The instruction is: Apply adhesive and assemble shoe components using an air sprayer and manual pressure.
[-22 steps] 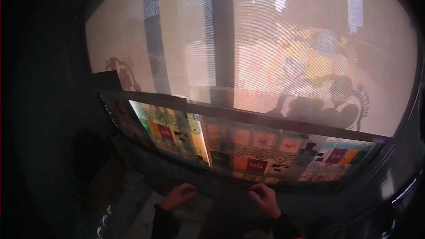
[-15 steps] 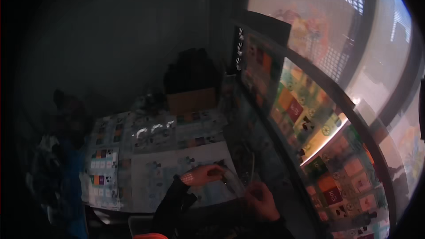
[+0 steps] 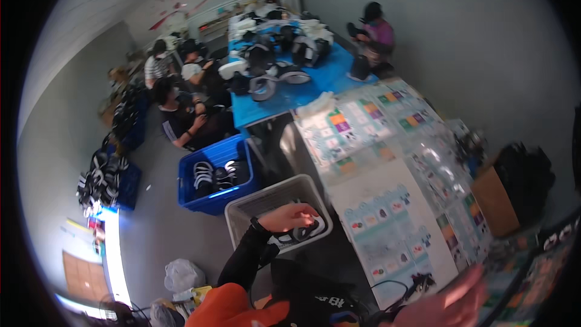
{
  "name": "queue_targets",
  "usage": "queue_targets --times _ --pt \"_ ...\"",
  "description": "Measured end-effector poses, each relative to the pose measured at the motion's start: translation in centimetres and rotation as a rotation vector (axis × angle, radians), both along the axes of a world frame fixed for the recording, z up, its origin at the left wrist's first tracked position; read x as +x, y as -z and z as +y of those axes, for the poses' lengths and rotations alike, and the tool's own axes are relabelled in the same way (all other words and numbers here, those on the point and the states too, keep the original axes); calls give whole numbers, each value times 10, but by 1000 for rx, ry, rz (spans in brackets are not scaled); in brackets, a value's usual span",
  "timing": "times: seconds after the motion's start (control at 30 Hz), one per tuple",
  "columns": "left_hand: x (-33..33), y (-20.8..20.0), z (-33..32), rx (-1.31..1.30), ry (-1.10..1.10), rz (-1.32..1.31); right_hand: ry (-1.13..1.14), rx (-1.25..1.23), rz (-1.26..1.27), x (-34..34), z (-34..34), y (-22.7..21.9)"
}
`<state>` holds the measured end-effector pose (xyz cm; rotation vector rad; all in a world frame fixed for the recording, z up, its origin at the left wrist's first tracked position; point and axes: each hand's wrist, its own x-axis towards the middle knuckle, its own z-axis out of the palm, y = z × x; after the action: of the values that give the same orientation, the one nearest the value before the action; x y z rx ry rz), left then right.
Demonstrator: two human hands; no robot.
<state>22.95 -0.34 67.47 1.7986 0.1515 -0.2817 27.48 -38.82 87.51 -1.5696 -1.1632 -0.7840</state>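
Note:
My left hand (image 3: pixel 289 217) reaches over a pale plastic basket (image 3: pixel 237 212), fingers loosely extended and apart, with nothing visibly gripped. Just below its fingertips lies a white and grey shoe-like piece (image 3: pixel 308 230) inside the basket; whether they touch is unclear. My right hand (image 3: pixel 445 304) is low at the right, beside the near corner of the printed-sheet table (image 3: pixel 426 215). Motion smears its fingers, and I cannot make out anything in them. A small dark object with a thin black cable (image 3: pixel 422 283) lies on the table edge next to it.
A blue crate (image 3: pixel 189 191) with black-and-white striped footwear stands beyond the basket. Black and white pieces cover a long blue table (image 3: pixel 245 115). Several people sit along its left; another person (image 3: pixel 380 33) works at the right. A cardboard box (image 3: pixel 493 200) holds a dark bag.
The view has swung left from the lit sheet-covered window to the room. My hands, earlier close together around a pale strip, are now far apart, the left one over the basket.

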Motion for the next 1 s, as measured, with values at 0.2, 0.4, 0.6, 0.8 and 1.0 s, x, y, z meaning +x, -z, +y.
queue_targets --times 0.2,0.4,0.6,0.8,1.0 --pt "-101 -57 75 108 -330 -113 -692 -279 366 -13 136 -23" --pt "-264 -122 115 -296 -643 -889 -1771 -611 662 -64 268 -7" --pt "-329 -241 112 44 354 -725 -1971 -913 849 -97 328 -22" --pt "-299 -258 58 107 -81 -948 -1890 -1105 947 -74 346 -44" --pt "-285 -252 26 21 -84 -880 -2082 -966 1092 -45 327 -49"
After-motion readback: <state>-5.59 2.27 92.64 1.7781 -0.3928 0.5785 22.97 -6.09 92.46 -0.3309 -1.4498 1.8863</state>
